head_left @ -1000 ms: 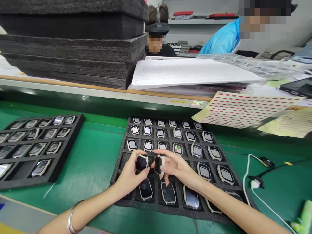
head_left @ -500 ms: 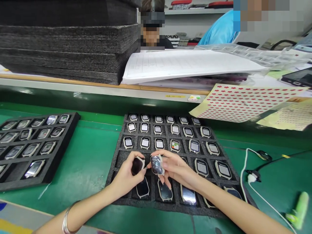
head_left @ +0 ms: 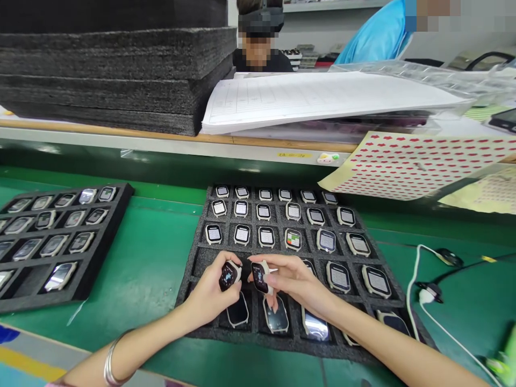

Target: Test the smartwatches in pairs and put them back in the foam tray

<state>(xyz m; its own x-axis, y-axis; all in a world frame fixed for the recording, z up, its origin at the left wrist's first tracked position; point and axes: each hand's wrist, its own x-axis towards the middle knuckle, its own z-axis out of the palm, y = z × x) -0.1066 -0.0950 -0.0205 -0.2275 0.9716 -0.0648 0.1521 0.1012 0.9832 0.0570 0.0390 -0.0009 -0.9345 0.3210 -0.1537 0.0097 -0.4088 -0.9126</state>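
Note:
My left hand (head_left: 215, 287) is closed round a smartwatch case (head_left: 229, 276) without a strap, its dark screen lit with a small bluish pattern. Between the fingers of my right hand (head_left: 288, 274) is a second smartwatch case (head_left: 259, 277), tilted so its lit screen faces left. The two watches are close together but apart. Both hands are over a black foam tray (head_left: 205, 263) whose compartments hold several more watch cases. Many in the far rows show white screens; in the nearest row, a dark-screened watch (head_left: 237, 310) and a glossy one (head_left: 277, 316) lie just below my hands.
Another foam tray of watches (head_left: 83, 285) lies at the left on the green table (head_left: 141, 258). Black foam sheets (head_left: 121, 80) and papers (head_left: 314, 99) are stacked on the shelf. White cables (head_left: 413, 279) lie right of the tray. Two people are beyond the shelf.
The left watch's dark screen now shows a bluish pattern. The right watch has turned further left and its screen is lit. My view has shifted slightly.

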